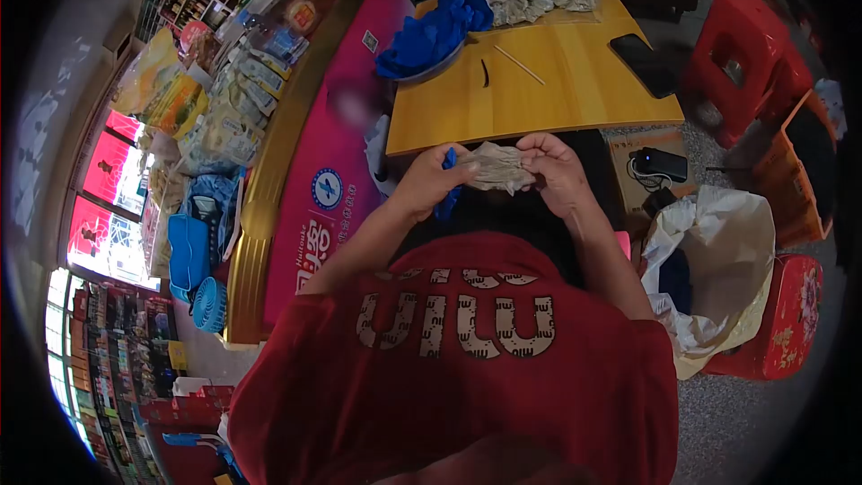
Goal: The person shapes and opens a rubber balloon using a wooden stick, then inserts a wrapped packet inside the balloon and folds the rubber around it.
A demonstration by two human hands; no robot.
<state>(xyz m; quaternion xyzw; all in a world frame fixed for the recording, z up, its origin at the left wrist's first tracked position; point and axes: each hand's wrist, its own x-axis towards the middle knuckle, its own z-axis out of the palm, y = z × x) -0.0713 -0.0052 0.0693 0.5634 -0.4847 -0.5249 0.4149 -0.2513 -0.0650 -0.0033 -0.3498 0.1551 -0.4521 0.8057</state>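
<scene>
In front of my chest, just off the near edge of the wooden table (539, 112), a crumpled beige-grey cloth piece (496, 166) stretches between my hands. My left hand (429, 181) grips its left end. A strip of blue cloth (446, 205) hangs at that hand, partly hidden by the fingers. At the other end, my right hand (555, 175) pinches the beige cloth between thumb and fingers. Bunched blue cloth (431, 31) fills a shallow bowl (435, 69) on the table. Similar beige pieces (539, 4) lie in a clear container at the back.
A thin stick (519, 64), a short dark curved strip (486, 73) and a black phone (643, 65) lie on the table. Left stands a pink-fronted counter (337, 153) loaded with goods. To the right are a bag-lined bin (745, 233), red stools (741, 54) and an orange crate (790, 180).
</scene>
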